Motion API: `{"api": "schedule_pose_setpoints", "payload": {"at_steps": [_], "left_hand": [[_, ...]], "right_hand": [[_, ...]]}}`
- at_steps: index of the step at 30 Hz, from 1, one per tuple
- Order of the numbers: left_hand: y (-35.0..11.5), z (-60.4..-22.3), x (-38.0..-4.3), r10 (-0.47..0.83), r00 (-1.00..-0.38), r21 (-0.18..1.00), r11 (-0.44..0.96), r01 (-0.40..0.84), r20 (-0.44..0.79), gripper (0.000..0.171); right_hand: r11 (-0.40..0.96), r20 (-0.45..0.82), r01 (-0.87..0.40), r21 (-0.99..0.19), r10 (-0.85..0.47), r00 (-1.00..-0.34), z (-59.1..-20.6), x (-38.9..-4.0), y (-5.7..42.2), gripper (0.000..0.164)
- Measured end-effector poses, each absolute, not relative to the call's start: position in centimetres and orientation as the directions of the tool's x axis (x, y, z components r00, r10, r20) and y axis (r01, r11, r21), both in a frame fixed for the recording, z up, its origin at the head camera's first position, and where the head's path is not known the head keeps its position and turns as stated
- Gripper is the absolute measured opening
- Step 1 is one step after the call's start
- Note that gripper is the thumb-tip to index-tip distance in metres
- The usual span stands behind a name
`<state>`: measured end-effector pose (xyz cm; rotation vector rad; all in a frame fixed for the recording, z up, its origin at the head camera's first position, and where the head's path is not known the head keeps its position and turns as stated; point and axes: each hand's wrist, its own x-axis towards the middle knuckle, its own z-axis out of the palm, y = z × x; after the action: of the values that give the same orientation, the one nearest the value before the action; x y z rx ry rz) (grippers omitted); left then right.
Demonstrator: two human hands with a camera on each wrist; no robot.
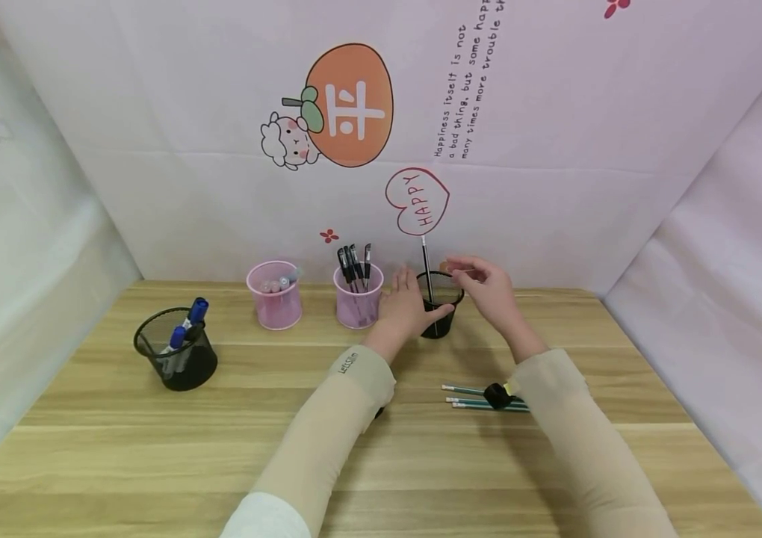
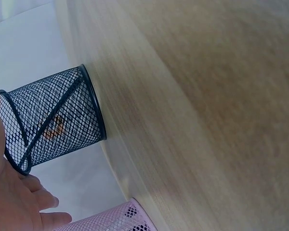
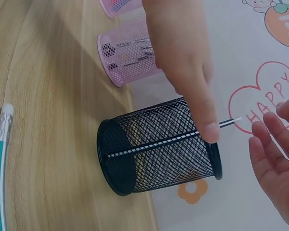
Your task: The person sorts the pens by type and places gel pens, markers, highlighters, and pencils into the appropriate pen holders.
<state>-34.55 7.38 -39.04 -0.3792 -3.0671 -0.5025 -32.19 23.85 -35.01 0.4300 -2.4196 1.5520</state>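
Observation:
A black mesh pen cup [image 1: 439, 329] stands upright near the back of the table. One slim black-and-white pencil [image 1: 427, 269] leans inside it, its upper end above the rim; the right wrist view shows its stripe [image 3: 159, 143] through the mesh. My left hand [image 1: 403, 310] rests against the cup's left side, fingers extended and the thumb laid across the front by the rim. Just right of the rim, my right hand [image 1: 491, 290] has loosely bent fingers [image 3: 274, 144] with nothing seen between them.
Several green pencils [image 1: 475, 402] lie on the table [image 1: 421, 478] below my right forearm. Left of the cup stand a pink cup [image 1: 357, 308] with black pens, another pink cup [image 1: 278, 310] with pale pens, and a black mesh cup [image 1: 191, 366] with blue-capped markers. A white printed backdrop [image 1: 522, 209] rises behind.

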Motion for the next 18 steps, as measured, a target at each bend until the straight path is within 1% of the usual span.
{"api": "schedule_pose_setpoints", "payload": {"at_steps": [7,14,18], "left_hand": [[7.3,-39.1,-34.6,0.232,-0.972,0.311,0.921,0.234,0.044,0.113],[7.3,-39.2,-34.6,0.226,-0.973,0.300,0.927,0.227,0.039,0.113],[7.3,-39.2,-34.6,0.230,-0.972,0.301,0.925,0.232,0.041,0.112]], "right_hand": [[0.448,0.340,-0.368,-0.815,-0.145,-0.929,-34.3,-31.0,24.3,0.035],[0.407,0.360,-0.401,-0.821,-0.177,-0.916,-34.6,-30.5,25.1,0.032],[0.426,0.363,-0.413,-0.805,-0.197,-0.911,-34.5,-29.9,25.6,0.031]]}}
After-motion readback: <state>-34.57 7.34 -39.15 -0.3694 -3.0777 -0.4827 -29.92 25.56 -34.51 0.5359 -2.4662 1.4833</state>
